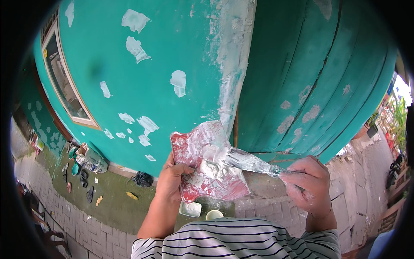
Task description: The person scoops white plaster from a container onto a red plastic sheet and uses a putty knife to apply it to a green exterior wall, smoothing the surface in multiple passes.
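Observation:
My left hand grips the left edge of a red plastic board, its thumb lying over the top face. White paste is smeared across the board, with a thick lump of putty near its middle. My right hand is closed round the handle of a putty knife, whose smeared blade points left and meets the board beside the lump. Pale residue coats the fingers of that hand. Beyond the board rises a green wall with white patches; a rough whitish strip runs down its corner.
Below the board stand a white rectangular tub and a small round cup. A black plastic bag lies at the wall's foot. Sandals and a bulging sack are at left. Green panels form the right side.

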### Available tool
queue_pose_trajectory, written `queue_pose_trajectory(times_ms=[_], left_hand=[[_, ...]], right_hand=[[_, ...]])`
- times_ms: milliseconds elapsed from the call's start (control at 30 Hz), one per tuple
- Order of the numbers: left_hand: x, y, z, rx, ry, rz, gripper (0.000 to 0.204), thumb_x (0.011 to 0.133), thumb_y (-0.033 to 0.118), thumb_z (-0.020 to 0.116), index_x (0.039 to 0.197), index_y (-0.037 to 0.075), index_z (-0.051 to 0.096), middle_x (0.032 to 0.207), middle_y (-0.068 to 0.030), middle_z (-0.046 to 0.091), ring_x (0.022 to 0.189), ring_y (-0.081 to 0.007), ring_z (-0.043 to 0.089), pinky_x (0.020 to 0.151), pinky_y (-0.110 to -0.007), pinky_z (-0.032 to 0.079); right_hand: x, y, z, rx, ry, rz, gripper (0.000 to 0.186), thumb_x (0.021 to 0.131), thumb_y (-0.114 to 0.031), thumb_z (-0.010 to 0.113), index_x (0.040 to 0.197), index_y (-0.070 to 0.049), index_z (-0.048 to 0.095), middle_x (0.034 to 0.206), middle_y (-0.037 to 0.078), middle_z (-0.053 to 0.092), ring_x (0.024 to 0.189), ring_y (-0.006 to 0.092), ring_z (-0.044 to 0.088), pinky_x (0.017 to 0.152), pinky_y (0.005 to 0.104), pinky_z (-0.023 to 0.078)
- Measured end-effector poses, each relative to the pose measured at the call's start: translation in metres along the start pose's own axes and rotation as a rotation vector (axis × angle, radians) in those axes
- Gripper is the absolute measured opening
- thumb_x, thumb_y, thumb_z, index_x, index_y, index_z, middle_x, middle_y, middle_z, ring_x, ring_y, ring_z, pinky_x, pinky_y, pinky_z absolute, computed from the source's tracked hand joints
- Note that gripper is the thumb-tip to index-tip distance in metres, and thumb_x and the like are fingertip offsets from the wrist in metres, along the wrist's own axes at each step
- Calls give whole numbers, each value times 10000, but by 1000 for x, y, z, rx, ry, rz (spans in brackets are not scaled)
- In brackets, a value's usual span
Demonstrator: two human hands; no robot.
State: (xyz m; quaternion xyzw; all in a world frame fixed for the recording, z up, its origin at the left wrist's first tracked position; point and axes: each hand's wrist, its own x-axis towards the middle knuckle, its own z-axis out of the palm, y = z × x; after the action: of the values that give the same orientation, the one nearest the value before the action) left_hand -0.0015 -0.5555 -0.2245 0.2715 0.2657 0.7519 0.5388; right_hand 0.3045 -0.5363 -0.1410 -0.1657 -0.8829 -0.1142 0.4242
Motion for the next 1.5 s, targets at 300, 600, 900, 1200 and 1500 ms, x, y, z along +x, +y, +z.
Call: queue_pose_trajectory(times_ms=[300,600,900,1200,1500], left_hand=[[7,18,-14,30,-56,-55,729,658,-180,424,1366,-6,408,1191,-193,608,1012,-311,670,810,-406,601],[24,39,-35,102,-167,-21,718,653,-164,443,1354,-15,408,1198,-185,605,986,-311,667,805,-408,591],[28,32,-12,155,-128,-23,729,643,-163,439,1356,-13,417,1161,-169,615,985,-305,660,793,-406,590],[36,12,16,152,-60,72,711,668,-157,425,1363,-8,411,1167,-204,601,986,-330,666,823,-436,602],[27,-30,25,105,82,55,731,680,-121,409,1398,15,390,1218,-191,583,1047,-341,642,860,-466,588]], right_hand=[[-1,-20,33,39,17,91,319,611,23,713,910,-86,715,827,64,587,634,213,583,560,311,464],[6,-56,35,113,-26,210,299,692,9,749,977,-76,716,885,61,600,692,206,605,598,297,481],[0,-6,71,1466,834,730,186,828,31,702,992,-2,619,860,81,634,650,125,564,518,269,422],[-13,76,45,1593,480,654,121,860,30,643,977,60,641,902,205,688,762,282,703,665,366,602],[82,200,-3,2007,652,187,117,881,25,631,998,37,633,945,176,691,840,266,699,759,326,613]])
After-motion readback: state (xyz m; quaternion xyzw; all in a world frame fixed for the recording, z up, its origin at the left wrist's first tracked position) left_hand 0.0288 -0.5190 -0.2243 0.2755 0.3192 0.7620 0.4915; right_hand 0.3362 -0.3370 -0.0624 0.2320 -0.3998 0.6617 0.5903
